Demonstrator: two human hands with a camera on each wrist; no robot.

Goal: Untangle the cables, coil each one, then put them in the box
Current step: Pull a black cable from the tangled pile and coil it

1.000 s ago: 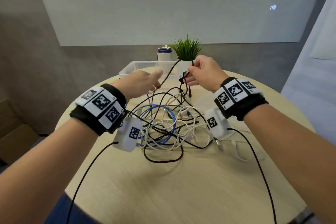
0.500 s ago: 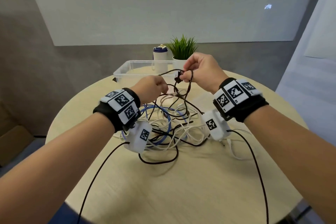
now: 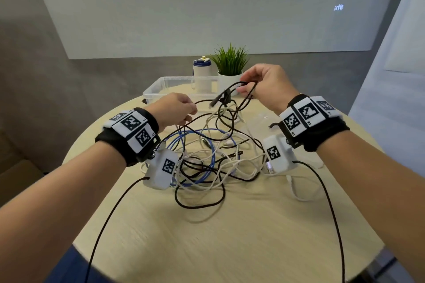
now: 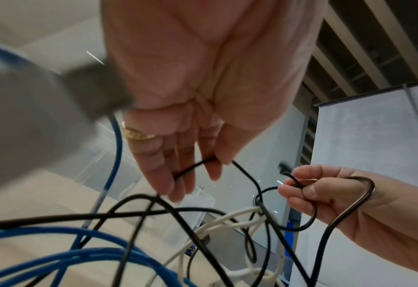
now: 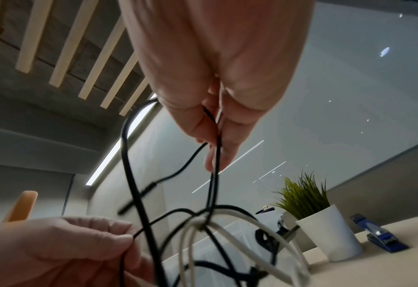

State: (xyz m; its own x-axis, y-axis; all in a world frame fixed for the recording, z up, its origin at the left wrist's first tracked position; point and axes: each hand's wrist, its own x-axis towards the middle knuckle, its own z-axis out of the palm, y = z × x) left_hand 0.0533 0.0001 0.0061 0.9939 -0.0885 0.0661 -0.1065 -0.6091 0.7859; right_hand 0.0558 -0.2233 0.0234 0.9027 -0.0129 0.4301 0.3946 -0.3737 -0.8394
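A tangle of black, white and blue cables [image 3: 207, 158] lies in the middle of the round wooden table [image 3: 207, 236]. My right hand [image 3: 264, 85] is raised above the heap and pinches a loop of thin black cable [image 3: 232, 99], whose plug end dangles below the fingers [image 5: 218, 136]. My left hand [image 3: 177, 110] is lower and to the left, and pinches another stretch of the black cable [image 4: 198, 165] between thumb and fingers. White strands [image 5: 203, 223] are lifted with the black loop. The clear plastic box [image 3: 161, 86] stands behind the hands.
A potted green plant [image 3: 230, 64] and a white-and-blue bottle [image 3: 202, 69] stand behind the box at the far table edge. A blue clip [image 5: 380, 238] lies to the right of the plant pot. A wrist-camera lead [image 3: 110, 220] trails over the near table.
My right hand has risen and moved right with the black loop, drawing cable up out of the heap. My left hand has closed on the black cable and moved away from the right.
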